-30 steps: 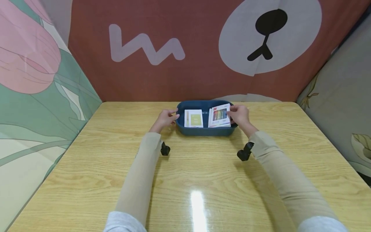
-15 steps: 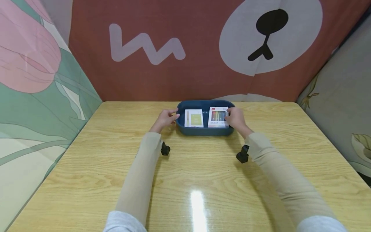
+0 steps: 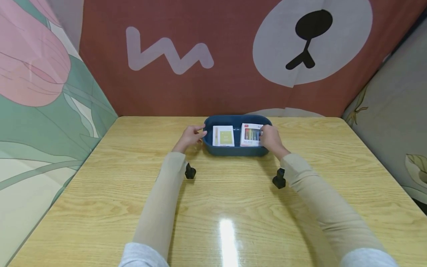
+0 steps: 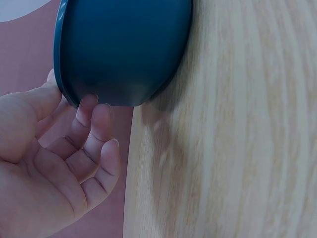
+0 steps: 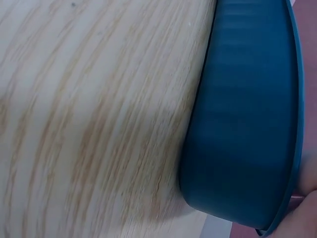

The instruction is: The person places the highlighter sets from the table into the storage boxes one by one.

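Observation:
A dark blue oblong tub [image 3: 236, 151] stands on the table near the back wall. In its left half lies a white box with a yellow-green panel [image 3: 226, 137]. The right half holds a white box with a row of coloured sticks on its front [image 3: 251, 135]. My left hand [image 3: 191, 137] grips the tub's left end, thumb at the rim and fingers outside, as the left wrist view shows. My right hand [image 3: 271, 140] reaches over the tub's right end and pinches the right edge of the coloured-stick box; its fingertips are partly hidden. Only bits of that hand [image 5: 302, 218] show in the right wrist view.
The wooden table [image 3: 213, 200] stretches in front of the tub. A red-brown printed cloth [image 3: 227, 92] hangs close behind it, and patterned cloths flank both sides. A black wrist camera [image 3: 190, 171] sits at the left cuff, another black camera [image 3: 279, 178] at the right.
The coloured-stick box was tilted and raised a second ago; it now sits straighter and lower in the tub. My right hand has moved slightly left and down with it. My left hand stays put.

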Demonstrator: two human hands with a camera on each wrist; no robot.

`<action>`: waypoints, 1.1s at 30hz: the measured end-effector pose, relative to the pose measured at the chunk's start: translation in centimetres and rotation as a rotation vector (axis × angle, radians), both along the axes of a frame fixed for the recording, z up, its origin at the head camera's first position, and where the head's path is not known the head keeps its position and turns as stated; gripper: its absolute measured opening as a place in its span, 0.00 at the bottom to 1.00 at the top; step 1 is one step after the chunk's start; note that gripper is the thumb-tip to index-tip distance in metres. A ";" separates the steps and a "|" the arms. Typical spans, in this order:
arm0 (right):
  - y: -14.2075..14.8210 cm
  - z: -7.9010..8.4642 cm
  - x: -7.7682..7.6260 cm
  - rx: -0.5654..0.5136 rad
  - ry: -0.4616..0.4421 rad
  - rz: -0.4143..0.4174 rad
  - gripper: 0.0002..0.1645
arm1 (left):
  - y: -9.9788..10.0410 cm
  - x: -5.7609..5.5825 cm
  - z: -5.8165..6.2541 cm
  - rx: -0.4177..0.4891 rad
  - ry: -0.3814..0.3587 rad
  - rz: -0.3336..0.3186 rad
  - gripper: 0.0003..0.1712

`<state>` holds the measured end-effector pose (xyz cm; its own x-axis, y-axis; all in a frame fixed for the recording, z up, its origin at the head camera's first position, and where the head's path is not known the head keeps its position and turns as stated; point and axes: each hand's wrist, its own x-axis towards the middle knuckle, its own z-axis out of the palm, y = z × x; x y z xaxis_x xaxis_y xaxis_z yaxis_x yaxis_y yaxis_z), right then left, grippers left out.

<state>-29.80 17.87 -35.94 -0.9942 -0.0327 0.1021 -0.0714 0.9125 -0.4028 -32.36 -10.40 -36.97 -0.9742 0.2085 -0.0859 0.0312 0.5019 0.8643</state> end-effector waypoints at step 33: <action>0.8 -1.1 3.1 -0.279 0.389 0.076 0.13 | 0.9 2.2 0.5 -0.235 0.335 0.067 0.18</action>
